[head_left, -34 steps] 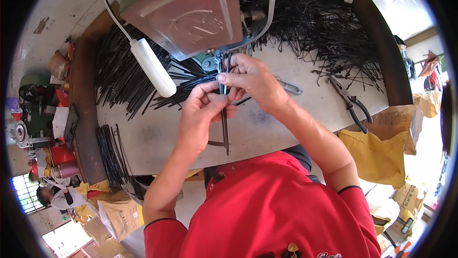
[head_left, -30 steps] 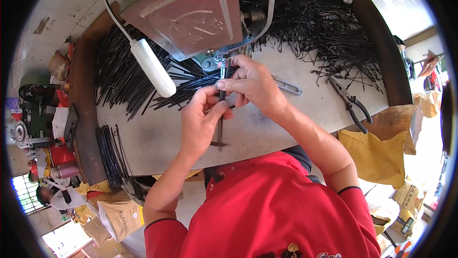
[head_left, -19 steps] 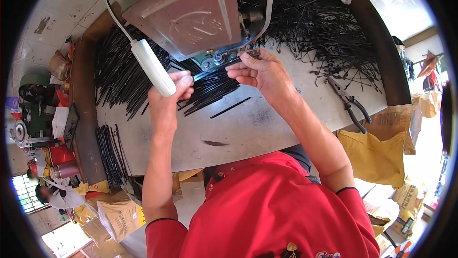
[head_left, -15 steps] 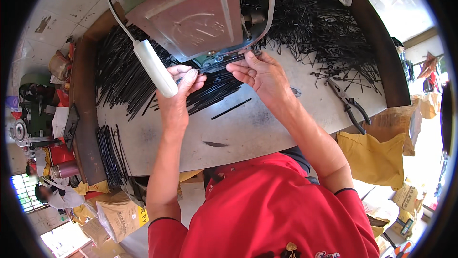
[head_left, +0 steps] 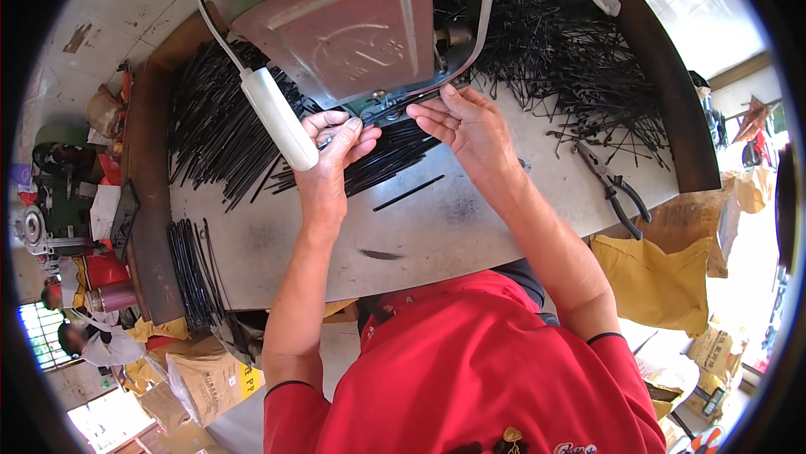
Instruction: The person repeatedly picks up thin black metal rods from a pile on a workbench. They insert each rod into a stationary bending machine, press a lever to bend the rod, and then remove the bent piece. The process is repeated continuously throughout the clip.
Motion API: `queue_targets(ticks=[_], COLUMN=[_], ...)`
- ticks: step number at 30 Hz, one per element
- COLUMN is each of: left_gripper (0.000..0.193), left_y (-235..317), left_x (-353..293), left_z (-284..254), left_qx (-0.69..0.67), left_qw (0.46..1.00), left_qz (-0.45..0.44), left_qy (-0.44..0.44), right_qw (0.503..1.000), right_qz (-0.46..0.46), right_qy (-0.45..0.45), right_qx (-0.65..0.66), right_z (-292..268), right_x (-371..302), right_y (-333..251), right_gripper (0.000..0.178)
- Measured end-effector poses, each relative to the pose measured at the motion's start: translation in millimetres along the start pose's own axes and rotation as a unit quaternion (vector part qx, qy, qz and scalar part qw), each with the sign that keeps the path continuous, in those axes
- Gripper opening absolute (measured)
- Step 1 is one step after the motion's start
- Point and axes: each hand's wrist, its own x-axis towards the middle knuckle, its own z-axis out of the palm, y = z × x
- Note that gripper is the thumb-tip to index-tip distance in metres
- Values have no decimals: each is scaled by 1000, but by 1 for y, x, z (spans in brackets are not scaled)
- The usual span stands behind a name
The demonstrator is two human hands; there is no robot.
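Note:
My left hand is closed, its thumb and fingers pinching one end of a thin black strip just under the machine head. At the strip's other end, my right hand has its thumb and forefinger together on it, with the other fingers curled. The strip lies across the small metal parts at the machine's lower edge, which partly hide it. A white lamp bar hangs in front of my left hand and covers part of it. Just below the hands lies a pile of black strips.
Straight black strips are heaped on the left of the grey tabletop, tangled ones with looped ends at the far right. Pliers lie at the right edge. A dark raised rim borders the table. A person is at lower left.
My left hand has shifted right, closer to my right hand, which has moved only slightly. Both still hold the strip at the machine. The machine and lamp appear slightly farther right in view.

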Motion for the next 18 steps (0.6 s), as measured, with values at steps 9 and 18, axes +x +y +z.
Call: queue_targets(ticks=[9, 18], left_gripper=[14, 12], left_y=[1, -4], left_x=[2, 8], left_z=[8, 6], left_qx=[-23, -85], left_qw=[999, 995], left_qz=[21, -54], left_qy=[20, 27], right_qw=[995, 994], right_qz=[-57, -77], right_qy=[53, 54], right_qx=[57, 52], right_z=[14, 11], right_x=[-10, -12], right_y=[17, 18], right_gripper=[24, 19])
